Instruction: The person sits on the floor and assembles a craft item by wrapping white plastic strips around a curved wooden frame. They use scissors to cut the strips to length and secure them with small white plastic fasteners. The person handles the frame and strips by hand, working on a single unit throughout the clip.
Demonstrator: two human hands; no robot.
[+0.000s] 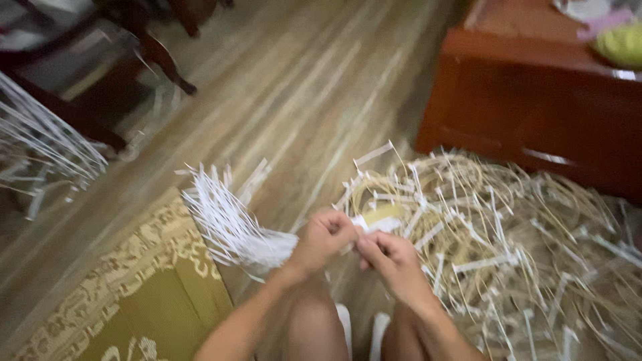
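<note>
White strip bundle point(231, 224) fanning out from left hand point(323, 239), fingers closing around gathered ends over floor point(294, 87); right hand point(394, 262) pinching single strip point(378, 224) from tangled straw pile point(508, 247), adding alongside

Whole view is motion-blurred. The pile point(508, 247) beside the cabinet point(535, 100) runs off the right and bottom edges; what the fingers point(361, 235) pinch stays unclear.

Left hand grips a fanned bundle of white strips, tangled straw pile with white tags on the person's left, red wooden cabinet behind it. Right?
Not quite: the straw pile lies on the person's right, in front of the red cabinet. The head view shows it. The left hand does grip the white strips.
</note>
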